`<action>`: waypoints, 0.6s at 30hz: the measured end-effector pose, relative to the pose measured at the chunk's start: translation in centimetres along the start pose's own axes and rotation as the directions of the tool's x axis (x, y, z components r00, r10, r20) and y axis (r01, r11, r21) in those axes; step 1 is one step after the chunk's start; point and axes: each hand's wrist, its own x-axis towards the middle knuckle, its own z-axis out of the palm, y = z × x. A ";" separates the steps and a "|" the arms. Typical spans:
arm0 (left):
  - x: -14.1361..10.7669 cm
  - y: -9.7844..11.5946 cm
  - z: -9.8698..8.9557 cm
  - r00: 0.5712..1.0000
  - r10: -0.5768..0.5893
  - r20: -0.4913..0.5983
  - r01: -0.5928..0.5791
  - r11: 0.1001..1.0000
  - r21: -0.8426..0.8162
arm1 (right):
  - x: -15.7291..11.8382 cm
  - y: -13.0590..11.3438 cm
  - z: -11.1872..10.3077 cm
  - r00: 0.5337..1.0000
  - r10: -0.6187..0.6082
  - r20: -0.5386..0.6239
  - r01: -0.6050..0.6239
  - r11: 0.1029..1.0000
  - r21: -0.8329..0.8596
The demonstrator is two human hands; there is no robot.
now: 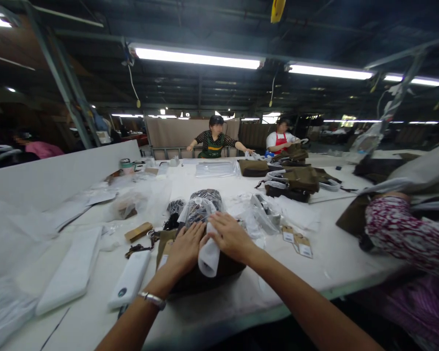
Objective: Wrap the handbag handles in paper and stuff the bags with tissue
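A dark olive-brown bag (pixel 219 273) lies near the table's front edge. My left hand (pixel 185 248) rests on top of it with fingers stretched out, beside a roll of white wrapping (pixel 209 256). On the right, my right hand (pixel 230 236) has its fingers around the upper part of that white roll. Just beyond my fingertips sits a clear plastic bag with dark contents (pixel 205 200). A paper tag (pixel 165 253) shows left of my left hand, partly hidden by it.
A white power bank (pixel 129 280), a brown block (pixel 138 232) and white sheets (pixel 73 273) lie left. Tags (pixel 302 245) and stacked bags (pixel 292 180) are right. A patterned sleeve (pixel 406 229) reaches in at right; two people (pixel 214 141) work across the table.
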 end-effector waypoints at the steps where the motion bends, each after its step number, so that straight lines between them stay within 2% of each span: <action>1: 0.0 -0.4 0.3 1.000 0.011 0.011 -0.011 1.000 0.004 | 0.2 -0.3 0.8 0.998 -0.059 0.035 0.058 0.998 0.023; 3: 0.0 -0.9 0.8 0.999 0.030 0.031 -0.031 1.000 0.007 | 0.5 -0.5 2.5 0.990 -0.105 0.095 0.100 0.993 0.057; 7: 0.3 -1.1 1.9 0.996 0.051 0.071 -0.051 0.999 -0.004 | 0.9 0.3 4.8 0.983 -0.069 0.172 0.056 0.996 0.075; 14: 0.8 -2.0 4.8 0.990 0.053 0.130 -0.045 0.997 -0.062 | 2.0 0.8 6.6 0.964 0.020 0.265 -0.048 0.994 0.099; 18: 1.3 -2.4 5.9 0.987 0.048 0.153 -0.028 0.991 -0.130 | 3.0 0.9 7.2 0.959 0.038 0.281 -0.083 0.985 0.151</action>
